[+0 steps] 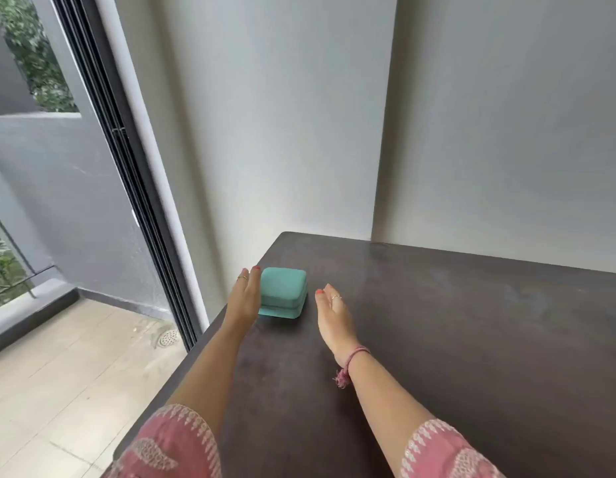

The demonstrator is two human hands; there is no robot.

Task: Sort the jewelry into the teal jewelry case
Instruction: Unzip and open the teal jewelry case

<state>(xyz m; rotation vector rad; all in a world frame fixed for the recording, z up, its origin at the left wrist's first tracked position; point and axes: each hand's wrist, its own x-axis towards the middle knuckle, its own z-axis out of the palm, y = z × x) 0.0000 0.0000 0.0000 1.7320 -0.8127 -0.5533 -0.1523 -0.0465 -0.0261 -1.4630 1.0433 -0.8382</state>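
Teal jewelry case [283,297] sits closed near the far left corner of the dark table [454,339], close to the wall. Lid down, seam visible round the middle. My left hand [245,295] flanks its left side, fingers straight and held together, palm facing the case; whether it touches, I cannot tell. My right hand [332,313] stands on edge to the right of the case, a gap between them, fingers straight and together, holding nothing. Thin ring on a finger of each hand. Pink thread bracelet [351,362] on my right wrist. Pink patterned sleeves [172,443] at both elbows
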